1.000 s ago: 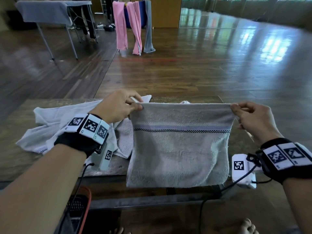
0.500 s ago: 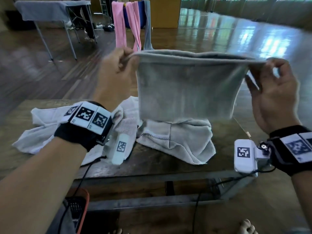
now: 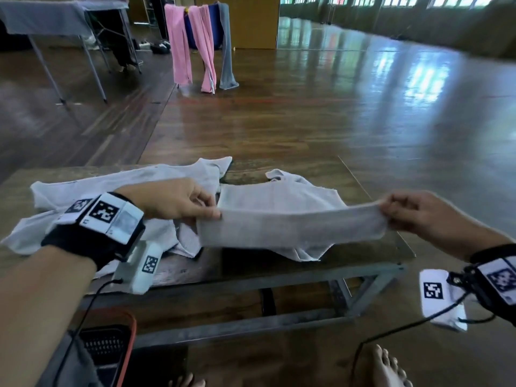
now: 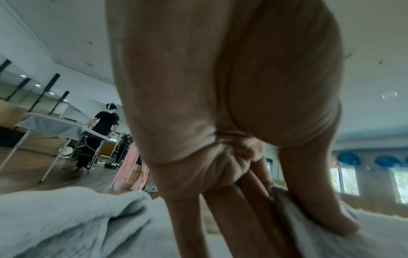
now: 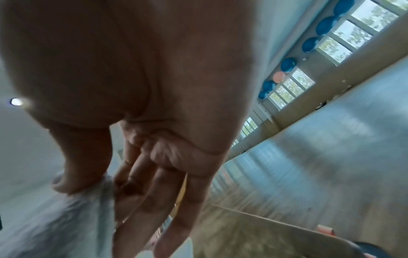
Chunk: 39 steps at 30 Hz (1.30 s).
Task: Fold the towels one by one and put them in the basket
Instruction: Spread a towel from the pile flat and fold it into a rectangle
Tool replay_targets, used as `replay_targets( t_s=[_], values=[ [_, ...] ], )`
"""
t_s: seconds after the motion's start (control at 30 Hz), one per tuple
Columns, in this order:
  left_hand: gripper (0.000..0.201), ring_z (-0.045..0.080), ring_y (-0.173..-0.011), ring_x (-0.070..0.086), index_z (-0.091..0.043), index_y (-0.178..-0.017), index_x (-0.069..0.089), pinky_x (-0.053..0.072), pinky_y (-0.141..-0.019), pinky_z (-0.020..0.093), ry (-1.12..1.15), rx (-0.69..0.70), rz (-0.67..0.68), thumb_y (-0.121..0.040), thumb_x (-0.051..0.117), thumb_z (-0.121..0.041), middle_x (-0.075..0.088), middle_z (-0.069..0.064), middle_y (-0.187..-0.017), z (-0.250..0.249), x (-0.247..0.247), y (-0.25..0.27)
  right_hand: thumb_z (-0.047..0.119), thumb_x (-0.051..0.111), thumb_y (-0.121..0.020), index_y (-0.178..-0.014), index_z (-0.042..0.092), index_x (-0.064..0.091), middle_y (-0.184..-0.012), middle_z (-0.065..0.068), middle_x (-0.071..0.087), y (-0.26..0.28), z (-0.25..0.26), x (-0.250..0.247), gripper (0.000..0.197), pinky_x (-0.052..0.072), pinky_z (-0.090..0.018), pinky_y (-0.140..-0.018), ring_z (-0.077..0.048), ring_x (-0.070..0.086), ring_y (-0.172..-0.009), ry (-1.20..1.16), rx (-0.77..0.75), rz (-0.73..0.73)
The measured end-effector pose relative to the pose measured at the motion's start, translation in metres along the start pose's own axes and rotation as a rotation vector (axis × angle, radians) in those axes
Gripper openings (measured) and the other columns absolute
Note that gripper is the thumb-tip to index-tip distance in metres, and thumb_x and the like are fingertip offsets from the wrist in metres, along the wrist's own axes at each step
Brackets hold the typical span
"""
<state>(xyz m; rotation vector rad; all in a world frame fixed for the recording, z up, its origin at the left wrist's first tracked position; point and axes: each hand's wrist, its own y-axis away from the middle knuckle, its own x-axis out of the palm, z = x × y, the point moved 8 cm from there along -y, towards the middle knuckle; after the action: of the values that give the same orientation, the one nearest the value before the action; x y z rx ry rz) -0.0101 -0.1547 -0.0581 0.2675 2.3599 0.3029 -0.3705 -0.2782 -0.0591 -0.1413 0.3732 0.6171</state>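
A grey towel (image 3: 290, 227) is stretched between my hands just above the low wooden table (image 3: 371, 236), its far part lying on the tabletop. My left hand (image 3: 206, 210) pinches the towel's left edge, thumb on top; the left wrist view shows the thumb pressing the towel (image 4: 309, 227) against the fingers. My right hand (image 3: 391, 210) pinches the right edge, and the towel (image 5: 66, 218) sits under its thumb in the right wrist view. Several white towels (image 3: 92, 191) lie crumpled on the left of the table. A black basket with an orange rim (image 3: 111, 347) stands on the floor below my left arm.
Pink and grey towels (image 3: 201, 46) hang on a rack across the wooden floor. A cloth-covered folding table (image 3: 50, 15) stands at the far left, with a person (image 4: 103, 129) beside it. My bare feet (image 3: 388, 367) are under the table's near edge.
Both hands have dropped from chest height to just above the table and drawn toward me. The towel that hung down between them now lies over its lower half on the tabletop.
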Motion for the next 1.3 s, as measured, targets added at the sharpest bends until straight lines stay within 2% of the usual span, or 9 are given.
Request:
replay_targets(
  t_s=[0.07, 0.2, 0.3, 0.43, 0.57, 0.7, 0.87, 1.03, 1.3],
  values=[
    [0.02, 0.018, -0.078, 0.072, -0.01, -0.088, 0.073, 0.057, -0.069, 0.023, 0.008, -0.099, 0.1, -0.086, 0.072, -0.03, 0.074, 0.002, -0.08, 0.013, 0.016, -0.004, 0.03, 0.067, -0.082, -0.089, 0.008, 0.073, -0.086, -0.016, 0.071, 0.008, -0.018, 0.014, 0.024, 0.054, -0.035, -0.075, -0.023, 0.064, -0.077, 0.113, 0.105, 0.102],
    [0.025, 0.024, -0.086, 0.074, -0.007, -0.097, 0.072, 0.06, -0.077, 0.03, -0.041, -0.186, 0.113, -0.085, 0.074, -0.028, 0.076, 0.008, -0.09, 0.021, 0.021, -0.013, 0.029, 0.071, -0.079, -0.096, -0.002, 0.068, -0.086, -0.014, 0.076, 0.007, -0.037, 0.023, 0.036, 0.056, -0.029, -0.073, -0.023, 0.071, -0.077, 0.158, 0.185, 0.147],
    [0.021, 0.018, -0.07, 0.072, -0.005, -0.097, 0.07, 0.06, -0.067, 0.026, -0.012, -0.213, 0.048, -0.087, 0.072, -0.023, 0.074, 0.007, -0.079, 0.026, 0.017, -0.023, 0.019, 0.072, -0.085, -0.098, 0.003, 0.07, -0.088, -0.011, 0.078, -0.009, -0.041, 0.015, 0.021, 0.058, -0.037, -0.079, -0.027, 0.074, -0.082, 0.19, 0.15, 0.05],
    [0.015, 0.009, -0.051, 0.066, -0.009, -0.089, 0.07, 0.053, -0.046, 0.019, -0.079, -0.163, -0.201, -0.089, 0.071, -0.024, 0.07, 0.005, -0.069, 0.03, -0.005, -0.044, 0.018, 0.07, -0.092, -0.095, 0.016, 0.073, -0.083, 0.004, 0.078, -0.038, -0.041, 0.003, 0.005, 0.061, -0.034, -0.073, -0.022, 0.074, -0.078, 0.293, 0.087, -0.076],
    [0.019, 0.026, -0.07, 0.068, -0.003, -0.089, 0.072, 0.061, -0.072, 0.04, -0.068, -0.091, -0.41, -0.09, 0.071, -0.022, 0.073, 0.016, -0.084, 0.034, -0.022, -0.067, 0.021, 0.071, -0.092, -0.084, 0.025, 0.07, -0.072, 0.012, 0.075, -0.073, -0.051, -0.006, 0.009, 0.053, -0.035, -0.067, -0.002, 0.068, -0.063, 0.364, 0.053, -0.203],
    [0.015, 0.009, -0.062, 0.058, -0.015, -0.078, 0.072, 0.046, -0.065, 0.024, -0.13, -0.067, -0.527, -0.088, 0.072, -0.027, 0.071, 0.003, -0.078, 0.042, -0.029, -0.086, 0.026, 0.074, -0.09, -0.079, 0.027, 0.07, -0.084, 0.001, 0.074, -0.106, -0.069, -0.009, 0.012, 0.057, -0.046, -0.084, -0.022, 0.069, -0.083, 0.391, 0.093, -0.301],
    [0.016, 0.022, -0.086, 0.066, -0.009, -0.085, 0.074, 0.047, -0.078, 0.03, -0.129, -0.118, -0.526, -0.088, 0.072, -0.025, 0.074, 0.009, -0.1, 0.064, -0.022, -0.103, 0.029, 0.074, -0.089, -0.077, 0.03, 0.069, -0.086, 0.006, 0.071, -0.127, -0.09, -0.001, 0.013, 0.052, -0.036, -0.087, -0.018, 0.067, -0.089, 0.414, 0.169, -0.315],
    [0.01, 0.017, -0.096, 0.065, -0.015, -0.084, 0.077, 0.05, -0.092, 0.033, -0.156, -0.129, -0.478, -0.086, 0.074, -0.025, 0.074, -0.003, -0.108, 0.071, -0.021, -0.118, 0.03, 0.072, -0.091, -0.081, 0.027, 0.072, -0.084, 0.003, 0.072, -0.137, -0.101, 0.011, 0.011, 0.052, -0.032, -0.072, -0.017, 0.067, -0.079, 0.415, 0.211, -0.264],
    [0.012, 0.022, -0.087, 0.068, -0.012, -0.082, 0.08, 0.052, -0.088, 0.041, -0.186, -0.127, -0.481, -0.084, 0.075, -0.023, 0.076, 0.006, -0.087, 0.069, -0.024, -0.119, 0.024, 0.072, -0.092, -0.081, 0.025, 0.072, -0.081, 0.002, 0.071, -0.145, -0.095, 0.02, 0.012, 0.048, -0.029, -0.069, -0.016, 0.065, -0.075, 0.393, 0.19, -0.209]
  ],
)
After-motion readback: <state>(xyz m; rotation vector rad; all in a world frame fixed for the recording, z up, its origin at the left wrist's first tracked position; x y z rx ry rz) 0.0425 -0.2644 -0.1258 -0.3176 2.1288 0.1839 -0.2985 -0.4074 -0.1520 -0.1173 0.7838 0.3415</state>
